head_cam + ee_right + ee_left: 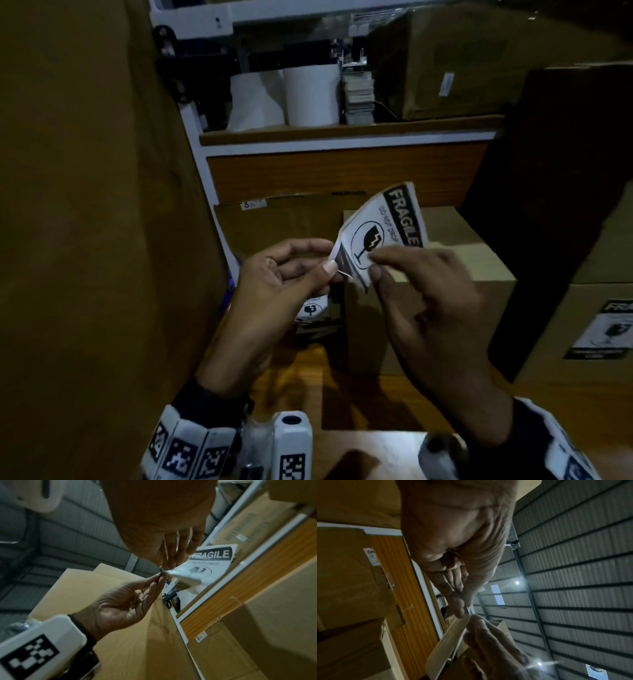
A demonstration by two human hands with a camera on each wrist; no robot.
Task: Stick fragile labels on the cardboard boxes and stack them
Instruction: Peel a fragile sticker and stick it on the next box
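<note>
A white and black fragile label is held in the air between both hands, above a plain cardboard box on the wooden table. My left hand pinches its lower left corner between thumb and forefinger. My right hand pinches the label's lower edge just beside it. In the right wrist view the label reads FRAGILE, DO NOT DROP, and its corner looks split from the backing. The left wrist view shows the label edge-on.
A tall cardboard box fills the left side. At the right stands a box bearing a fragile label. More loose labels lie on the table under my left hand. Behind is a shelf with white rolls.
</note>
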